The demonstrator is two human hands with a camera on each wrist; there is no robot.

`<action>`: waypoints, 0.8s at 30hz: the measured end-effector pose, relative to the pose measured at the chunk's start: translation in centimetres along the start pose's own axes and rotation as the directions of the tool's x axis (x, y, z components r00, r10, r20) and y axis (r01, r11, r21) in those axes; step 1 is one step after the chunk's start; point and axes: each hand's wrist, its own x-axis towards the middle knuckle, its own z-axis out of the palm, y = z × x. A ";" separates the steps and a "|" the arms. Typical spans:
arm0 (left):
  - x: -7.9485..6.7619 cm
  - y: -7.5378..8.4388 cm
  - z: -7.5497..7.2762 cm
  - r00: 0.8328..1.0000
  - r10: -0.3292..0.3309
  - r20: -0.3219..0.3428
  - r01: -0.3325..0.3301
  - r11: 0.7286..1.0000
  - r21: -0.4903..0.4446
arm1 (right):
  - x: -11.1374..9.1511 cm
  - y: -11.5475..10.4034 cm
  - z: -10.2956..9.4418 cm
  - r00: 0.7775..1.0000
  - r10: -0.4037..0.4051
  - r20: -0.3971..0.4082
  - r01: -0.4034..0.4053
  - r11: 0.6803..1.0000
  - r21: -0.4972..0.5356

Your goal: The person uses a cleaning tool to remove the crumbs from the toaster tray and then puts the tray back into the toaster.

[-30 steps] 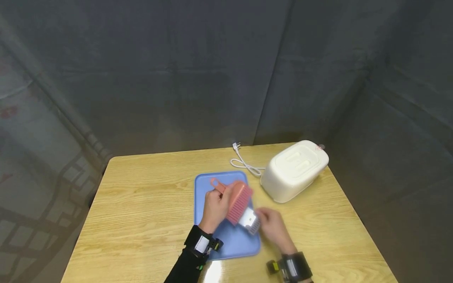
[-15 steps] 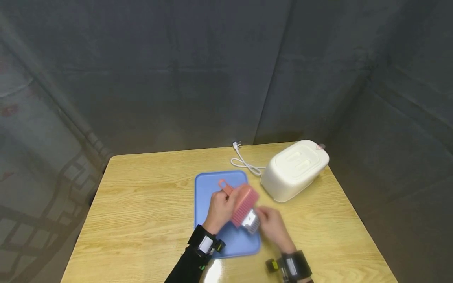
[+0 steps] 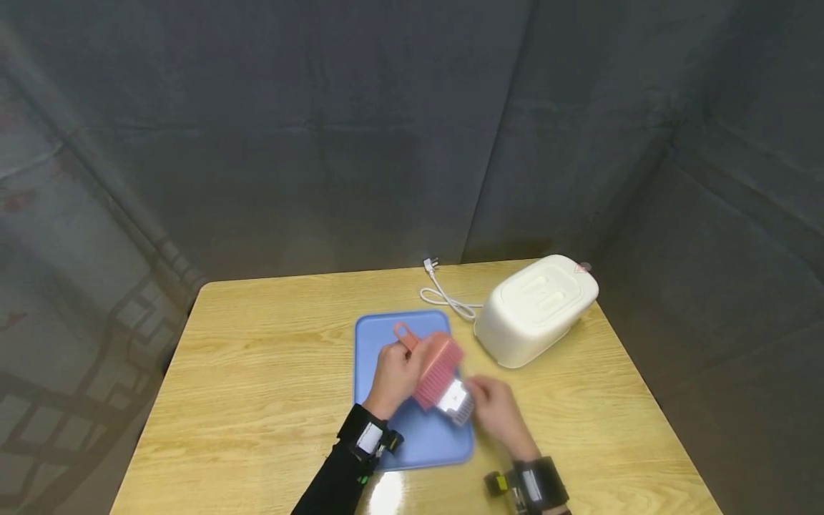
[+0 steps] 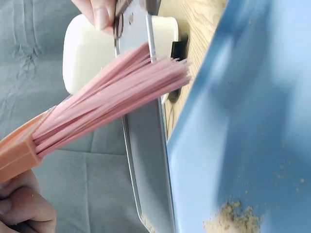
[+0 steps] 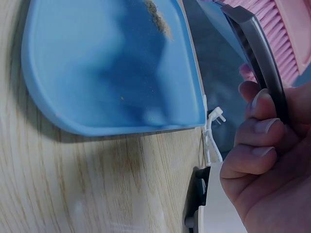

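In the head view my left hand grips a pink brush around the base of its looped handle. My right hand holds a thin silver metal tray, shaped like a toaster crumb tray, by its dark end, with thumb and curled fingers. The left wrist view shows the brush's long pink bristles lying across the tilted metal tray. Both are above the blue tray, where a small heap of crumbs and scattered specks lie.
A white toaster-like appliance sits at the back right of the wooden table. Its white cord and plug lie behind the blue tray. Dark grey curtains enclose the back and sides.
The brush in my left hand moved right and towards me, then came partly back left. The metal tray and my right hand stay in nearly the same place.
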 end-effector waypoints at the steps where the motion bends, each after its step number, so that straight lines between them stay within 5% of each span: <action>1: 0.1 -0.1 -0.1 1.000 -0.006 0.000 0.006 1.000 0.002 | 0.0 0.0 0.0 1.000 -0.002 -0.004 0.002 1.000 -0.005; 24: 1.3 -3.2 -3.0 0.994 -0.078 -0.082 0.082 0.996 0.037 | -0.3 0.4 -0.3 0.999 -0.027 -0.020 0.026 0.999 -0.036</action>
